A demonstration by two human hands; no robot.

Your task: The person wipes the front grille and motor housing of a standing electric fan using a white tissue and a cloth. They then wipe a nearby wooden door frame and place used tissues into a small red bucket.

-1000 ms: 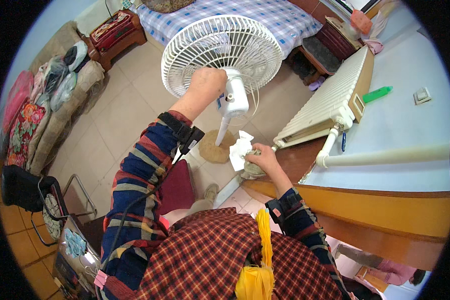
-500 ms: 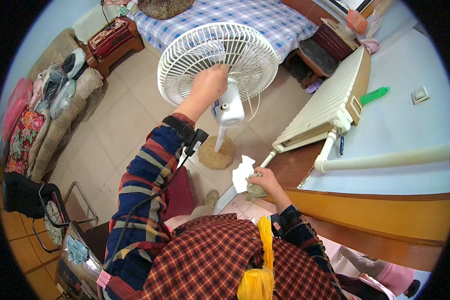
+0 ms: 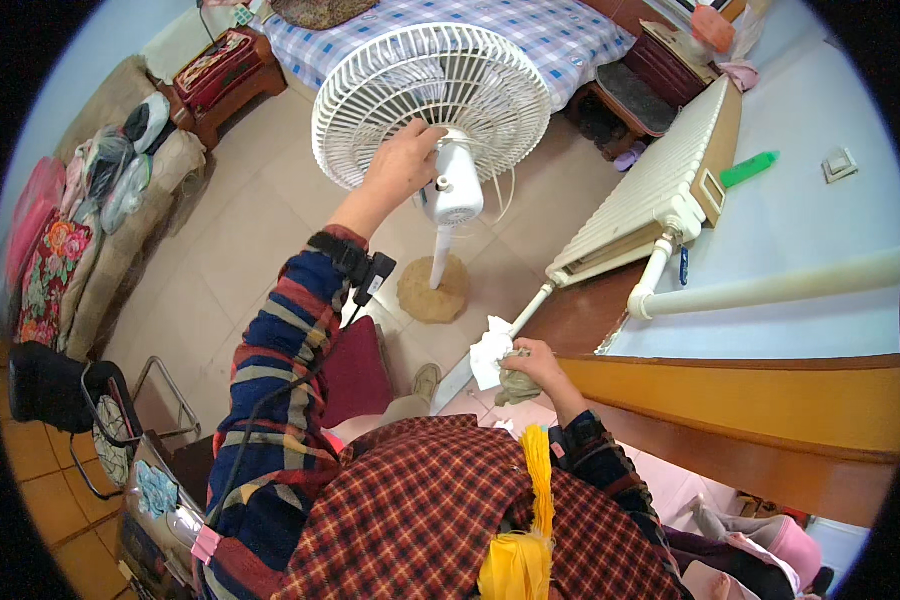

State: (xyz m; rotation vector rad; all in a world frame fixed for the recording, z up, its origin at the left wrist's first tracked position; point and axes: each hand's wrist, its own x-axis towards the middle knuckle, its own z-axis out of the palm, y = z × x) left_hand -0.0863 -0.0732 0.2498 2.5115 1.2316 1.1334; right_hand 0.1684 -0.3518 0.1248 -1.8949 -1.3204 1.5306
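Observation:
A white fan (image 3: pixel 458 180) with a round wire guard stands on a slim pole. My left hand (image 3: pixel 400 162) is at the back of its guard, beside the motor housing, with the fingers curled against the wires; part of the grip is hidden. Lower down, near the doorway, my right hand (image 3: pixel 542 366) is closed on a crumpled grey-green cloth (image 3: pixel 519 386). A sheet of white paper (image 3: pixel 489 352) sticks out beside the cloth, from the same hand. The fan's foot rests in a round tan cover (image 3: pixel 433 292) on the tiled floor.
A white radiator (image 3: pixel 650 185) and its pipes line the wall at right, above a wooden ledge (image 3: pixel 750 405). Behind the fan is a bed with a checked cover (image 3: pixel 580 40). At left stand a loaded sofa (image 3: pixel 160 190) and a black chair (image 3: pixel 50 395).
My left hand has loosened from a tight fist on the guard and sits slightly lower and to the left. The fan appears a little higher in view. My right hand keeps its cloth and paper.

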